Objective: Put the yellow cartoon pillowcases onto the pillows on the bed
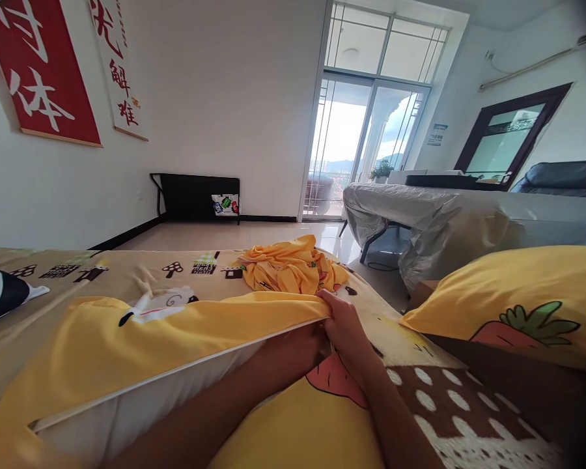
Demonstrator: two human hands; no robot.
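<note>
A yellow pillowcase with a carrot print lies in front of me, its opening facing up toward me. White pillow fabric shows inside the long opening. My left forearm runs into this opening, and my left hand sits inside near the right corner, its fingers hidden by the cloth and my other hand. At that same corner my right hand is closed around the pillowcase's edge, thumb on top. Just beyond lies a crumpled heap of yellow cloth.
A patterned beige and brown sheet spreads under everything. To the right rests another yellow pillow with a carrot print. Black-and-white cloth lies at far left. Beyond stand a plastic-covered table and a black folded frame.
</note>
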